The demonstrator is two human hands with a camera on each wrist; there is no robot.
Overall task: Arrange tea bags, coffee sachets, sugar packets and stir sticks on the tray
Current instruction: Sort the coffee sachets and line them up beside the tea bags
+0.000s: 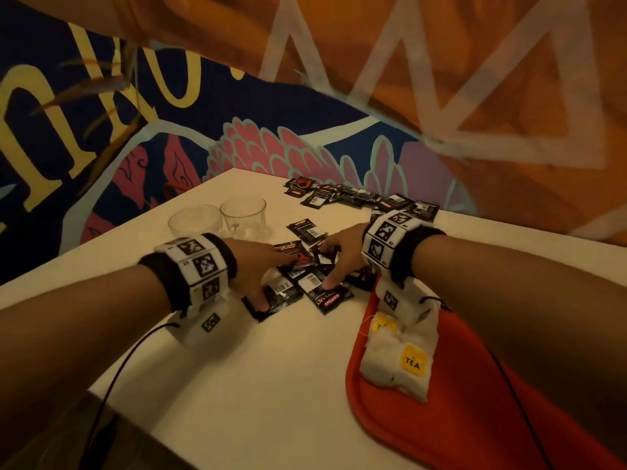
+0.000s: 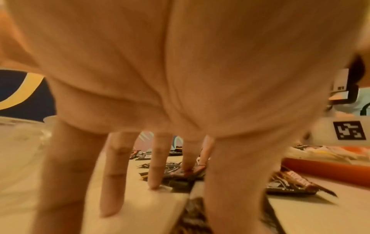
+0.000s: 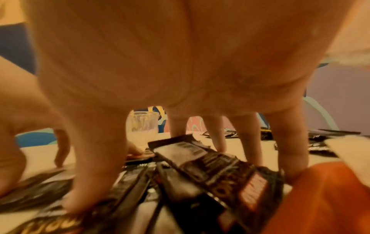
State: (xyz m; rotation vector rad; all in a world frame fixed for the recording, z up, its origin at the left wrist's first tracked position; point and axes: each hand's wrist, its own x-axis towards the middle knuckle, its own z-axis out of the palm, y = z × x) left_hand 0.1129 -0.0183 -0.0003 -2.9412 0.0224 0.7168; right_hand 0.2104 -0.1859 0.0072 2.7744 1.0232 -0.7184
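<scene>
Grip: both hands spread, fingers straight, pressing down on a heap of dark coffee sachets (image 1: 307,276); nothing pinched.
Left hand (image 1: 256,269): fingertips (image 2: 155,185) on the heap's left side.
Right hand (image 1: 339,257): thumb and fingers on its right side.
Heap: on the white table (image 1: 237,385), touching the orange tray (image 1: 475,401).
Tray: holds tea bags (image 1: 400,364) along its left edge.
Farther off: more sachets (image 1: 356,198) by the wall; two glass cups (image 1: 242,217).

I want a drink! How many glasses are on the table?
2. Both stand at the table's far left, side by side: the left glass and the right glass, just beyond the left hand.
</scene>
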